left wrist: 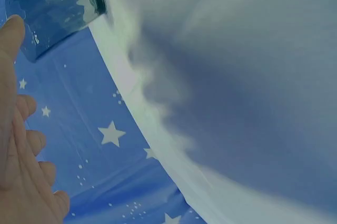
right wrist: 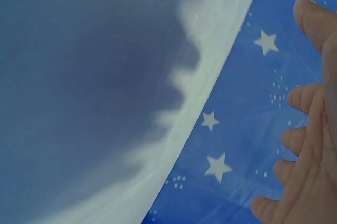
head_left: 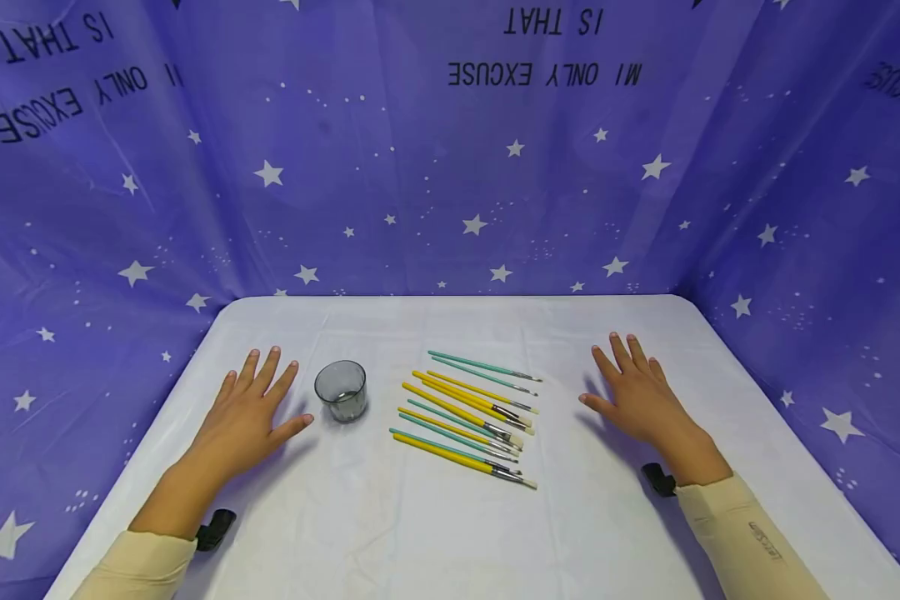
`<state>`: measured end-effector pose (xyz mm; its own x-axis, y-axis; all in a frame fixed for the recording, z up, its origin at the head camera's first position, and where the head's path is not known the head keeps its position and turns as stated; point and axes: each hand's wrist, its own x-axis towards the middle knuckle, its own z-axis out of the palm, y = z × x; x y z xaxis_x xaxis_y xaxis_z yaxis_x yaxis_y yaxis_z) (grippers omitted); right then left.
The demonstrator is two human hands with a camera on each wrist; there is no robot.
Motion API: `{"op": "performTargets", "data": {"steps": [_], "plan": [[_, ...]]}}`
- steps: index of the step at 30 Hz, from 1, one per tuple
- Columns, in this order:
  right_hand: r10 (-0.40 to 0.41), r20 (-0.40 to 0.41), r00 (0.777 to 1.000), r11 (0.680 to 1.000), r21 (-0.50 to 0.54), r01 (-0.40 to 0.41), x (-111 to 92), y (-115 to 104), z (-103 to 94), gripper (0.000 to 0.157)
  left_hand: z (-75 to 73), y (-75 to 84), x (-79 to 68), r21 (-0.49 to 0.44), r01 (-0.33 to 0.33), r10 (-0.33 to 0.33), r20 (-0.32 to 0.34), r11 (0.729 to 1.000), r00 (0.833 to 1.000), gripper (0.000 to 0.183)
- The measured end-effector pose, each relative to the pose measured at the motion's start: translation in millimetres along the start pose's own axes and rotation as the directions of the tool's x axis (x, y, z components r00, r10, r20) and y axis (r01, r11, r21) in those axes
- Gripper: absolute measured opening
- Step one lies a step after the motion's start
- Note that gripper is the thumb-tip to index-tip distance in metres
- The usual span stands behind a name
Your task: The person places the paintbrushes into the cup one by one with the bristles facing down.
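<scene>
My left hand (head_left: 243,421) is held over the left part of the table, palm down with fingers spread and nothing in it. Just right of its thumb stands an upright clear glass cup (head_left: 341,390); the left wrist view also shows this glass (left wrist: 58,10) near the thumb. In the middle lie several paintbrushes (head_left: 457,408) with yellow or teal handles, roughly parallel, bristles toward the right. On the right side, my right hand (head_left: 641,400) is spread palm down, holding nothing, its thumb pointing at the brushes. In the right wrist view the fingers (right wrist: 300,142) are apart from the table.
A white cloth (head_left: 465,533) covers the table. Purple curtains (head_left: 435,167) with white stars and printed words hang behind it and along both sides. A small black wrist camera (head_left: 216,530) sits at the left wrist, another black camera (head_left: 657,480) at the right.
</scene>
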<state>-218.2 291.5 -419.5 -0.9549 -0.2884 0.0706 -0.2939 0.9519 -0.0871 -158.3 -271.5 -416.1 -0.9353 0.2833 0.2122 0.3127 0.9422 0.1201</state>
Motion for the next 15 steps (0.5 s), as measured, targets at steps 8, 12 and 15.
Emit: {"op": "performTargets", "data": {"steps": [8,12,15], "plan": [[-0.099,-0.009,0.995,0.991,-0.092,0.098,31.7,-16.0,6.1,0.085,5.3,5.0,16.2,-0.045,-0.019,0.02,0.027,0.999,0.999,0.088],[-0.158,0.007,0.987,0.98,-0.119,0.158,49.8,-28.3,5.7,0.083,11.6,8.4,25.9,-0.16,-0.037,0.041,0.019,0.986,0.999,0.091],[-0.197,0.037,0.98,0.97,-0.138,0.201,62.0,-37.1,5.9,0.082,15.7,10.9,31.3,-0.252,-0.039,0.048,0.03,0.967,0.998,0.092]]}}
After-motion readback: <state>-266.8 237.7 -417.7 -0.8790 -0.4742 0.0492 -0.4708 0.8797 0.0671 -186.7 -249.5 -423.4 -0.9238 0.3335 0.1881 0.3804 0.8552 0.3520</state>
